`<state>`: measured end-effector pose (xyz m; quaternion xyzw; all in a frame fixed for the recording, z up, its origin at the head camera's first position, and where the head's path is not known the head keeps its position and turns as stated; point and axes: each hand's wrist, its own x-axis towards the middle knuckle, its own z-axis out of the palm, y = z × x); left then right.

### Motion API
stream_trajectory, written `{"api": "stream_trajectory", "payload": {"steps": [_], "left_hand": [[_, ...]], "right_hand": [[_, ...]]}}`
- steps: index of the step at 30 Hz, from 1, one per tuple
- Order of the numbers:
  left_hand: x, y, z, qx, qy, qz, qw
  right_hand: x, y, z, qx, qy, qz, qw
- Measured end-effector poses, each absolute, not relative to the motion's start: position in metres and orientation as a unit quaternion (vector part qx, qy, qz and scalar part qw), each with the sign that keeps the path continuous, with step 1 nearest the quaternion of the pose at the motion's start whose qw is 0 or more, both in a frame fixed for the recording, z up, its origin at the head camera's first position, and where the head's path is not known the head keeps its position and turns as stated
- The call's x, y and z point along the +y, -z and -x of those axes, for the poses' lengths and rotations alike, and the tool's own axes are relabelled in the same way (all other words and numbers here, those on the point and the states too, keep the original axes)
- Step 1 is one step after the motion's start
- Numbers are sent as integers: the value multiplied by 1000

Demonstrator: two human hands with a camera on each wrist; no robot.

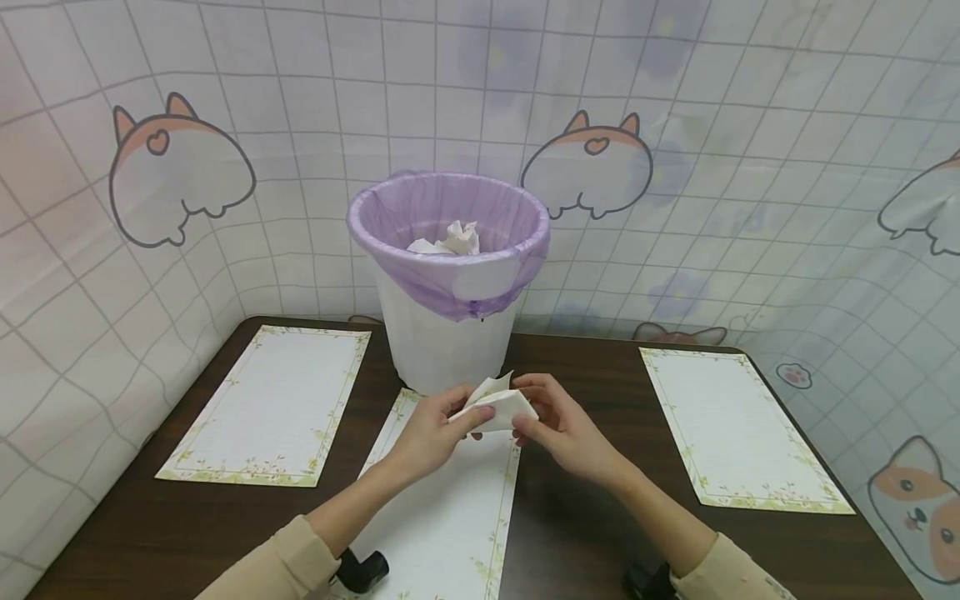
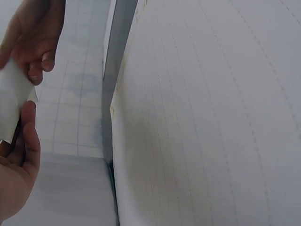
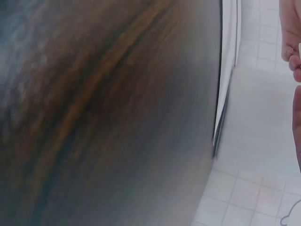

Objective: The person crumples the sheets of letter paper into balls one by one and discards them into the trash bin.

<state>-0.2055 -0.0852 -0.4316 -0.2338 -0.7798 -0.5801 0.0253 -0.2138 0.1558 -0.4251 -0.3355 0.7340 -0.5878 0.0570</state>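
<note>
Both hands hold a folded piece of white paper [image 1: 504, 410] above a lined sheet [image 1: 442, 500] in the middle of the table. My left hand [image 1: 429, 433] pinches the paper's left side, thumb on its near face. At the right edge, my right hand [image 1: 558, 425] grips the paper with thumb and curled fingers; part of that grip is hidden. A loose flap of the paper sticks up at the top. In the left wrist view the folded paper [image 2: 10, 96] lies between the left hand [image 2: 19, 165] and the right hand [image 2: 40, 35]. The right wrist view catches only fingers at its edge.
Directly behind the hands stands a white bin [image 1: 450, 333] with a purple liner [image 1: 382, 221] and crumpled paper [image 1: 453, 240] inside. Bordered lined sheets lie at left [image 1: 270, 404] and right [image 1: 738, 425] on the dark wood table [image 1: 585, 517]. A patterned curtain [image 1: 300, 167] hangs behind.
</note>
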Motion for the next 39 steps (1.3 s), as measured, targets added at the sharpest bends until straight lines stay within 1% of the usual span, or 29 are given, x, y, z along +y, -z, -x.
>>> {"api": "stream_trajectory", "payload": {"steps": [5,9,14,16,21,24,29,39], "left_hand": [[-85,432,206,-756,611,235,1],[-84,432,206,-742,627,239,-7],[-83,432,205,-731,638,240,-10],[-82,432,205,-731,639,238,-11],[-82,431,204,-731,640,234,-15],[-82,431,204,-727,644,237,-14],[-81,431,204,-709,657,256,-10],[-78,428,200,-695,667,268,-16]], "right_hand": [[153,424,213,766,554,323,38],[151,424,214,775,541,326,27],[149,423,215,754,567,329,46],[149,423,215,752,570,327,44],[150,423,215,777,544,315,5],[151,423,216,772,551,318,4],[151,423,217,745,586,319,21],[149,427,217,655,691,287,107]]}}
